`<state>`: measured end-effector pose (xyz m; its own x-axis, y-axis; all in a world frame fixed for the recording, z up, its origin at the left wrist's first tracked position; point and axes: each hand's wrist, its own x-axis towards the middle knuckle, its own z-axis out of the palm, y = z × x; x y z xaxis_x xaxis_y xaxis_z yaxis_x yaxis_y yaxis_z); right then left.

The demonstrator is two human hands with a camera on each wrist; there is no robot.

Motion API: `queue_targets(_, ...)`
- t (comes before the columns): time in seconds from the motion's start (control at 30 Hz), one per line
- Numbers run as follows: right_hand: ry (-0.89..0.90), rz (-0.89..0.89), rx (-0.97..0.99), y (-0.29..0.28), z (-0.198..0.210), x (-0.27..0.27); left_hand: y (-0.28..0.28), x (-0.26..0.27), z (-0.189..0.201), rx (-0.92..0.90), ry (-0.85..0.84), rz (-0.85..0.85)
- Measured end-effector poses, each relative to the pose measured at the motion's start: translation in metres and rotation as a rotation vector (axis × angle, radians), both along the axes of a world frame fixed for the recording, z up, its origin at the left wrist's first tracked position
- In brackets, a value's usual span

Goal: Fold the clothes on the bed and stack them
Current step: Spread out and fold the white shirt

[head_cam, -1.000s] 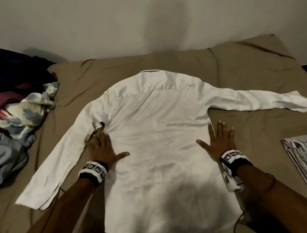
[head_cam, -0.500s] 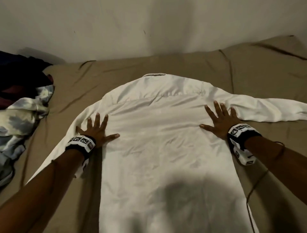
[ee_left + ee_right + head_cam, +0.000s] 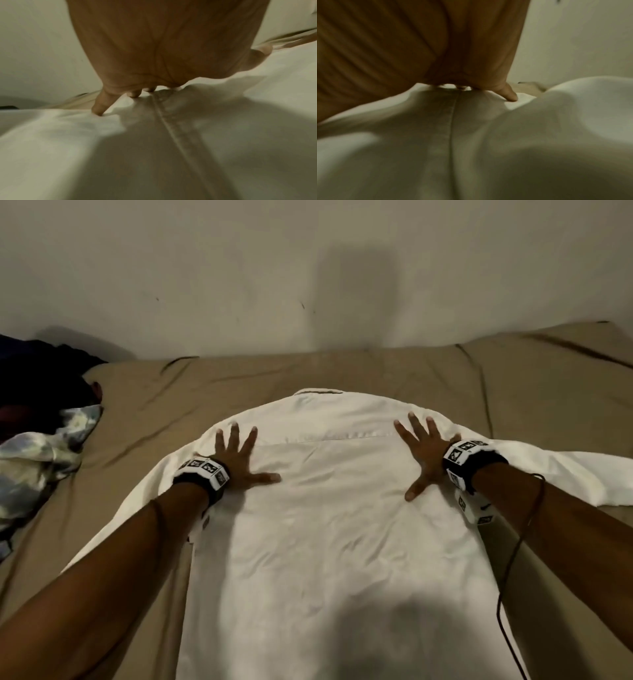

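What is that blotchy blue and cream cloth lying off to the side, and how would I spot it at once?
Start at the tan bed with the white shirt spread across its middle. Look to the bed's left edge, where the tie-dye garment lies crumpled below a dark pile of clothes. Its cloudy blue, grey and cream blotches set it apart from the plain fabrics around it.

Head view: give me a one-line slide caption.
Both hands, left hand and right hand, press flat on a white shirt spread back-up across the tan bed.
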<state>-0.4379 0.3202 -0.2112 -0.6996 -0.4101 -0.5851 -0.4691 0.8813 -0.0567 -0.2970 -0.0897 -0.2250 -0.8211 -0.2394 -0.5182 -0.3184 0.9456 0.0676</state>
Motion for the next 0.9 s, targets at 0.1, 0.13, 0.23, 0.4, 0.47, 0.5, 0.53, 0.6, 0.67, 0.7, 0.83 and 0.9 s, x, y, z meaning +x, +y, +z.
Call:
queue_targets(0.1, 0.008, 0.004, 0.028, -0.001, 0.001, -0.003, -0.015, -0.007, 0.008, 0.026, 0.004, 0.026)
queue_targets(0.13, 0.009, -0.002, 0.042, -0.004, 0.002, -0.003, -0.017, -0.009, 0.011, 0.031, -0.001, 0.045)
queue_targets(0.23, 0.039, -0.015, 0.096, -0.010, 0.012, 0.006, -0.004, 0.008, 0.026, -0.020, 0.016, 0.119)
queue_targets(0.4, 0.245, 0.187, 0.077, -0.037, 0.039, 0.099, 0.064, 0.156, 0.046, -0.022, 0.239, -0.118)
queue_targets(0.47, 0.393, 0.422, -0.139, -0.043, 0.036, 0.172, 0.089, 0.241, 0.035, -0.031, 0.321, -0.191)
queue_targets(0.5, 0.409, 0.480, -0.243, -0.044, 0.031, 0.217, 0.101, 0.285, 0.032, -0.021, 0.347, -0.187)
queue_targets(0.53, 0.384, 0.494, -0.304, -0.043, 0.023, 0.258, 0.110, 0.321, 0.028, 0.005, 0.339, -0.171)
queue_targets(0.6, 0.267, 0.448, -0.308, -0.038, 0.008, 0.336, 0.123, 0.382, 0.019, 0.023, 0.255, -0.102)
queue_targets(0.67, 0.221, 0.327, -0.266, -0.027, 0.004, 0.395, 0.122, 0.425, 0.011, 0.009, 0.141, -0.066)
queue_targets(0.7, 0.199, 0.234, -0.244, -0.017, 0.001, 0.415, 0.119, 0.439, 0.004, 0.016, 0.088, -0.048)
queue_targets(0.83, 0.197, -0.214, -0.124, 0.060, -0.015, 0.473, 0.113, 0.462, -0.013, 0.091, 0.016, -0.029)
queue_targets(0.9, 0.146, -0.338, -0.074, 0.086, -0.019, 0.489, 0.112, 0.466, -0.011, 0.122, 0.002, -0.028)
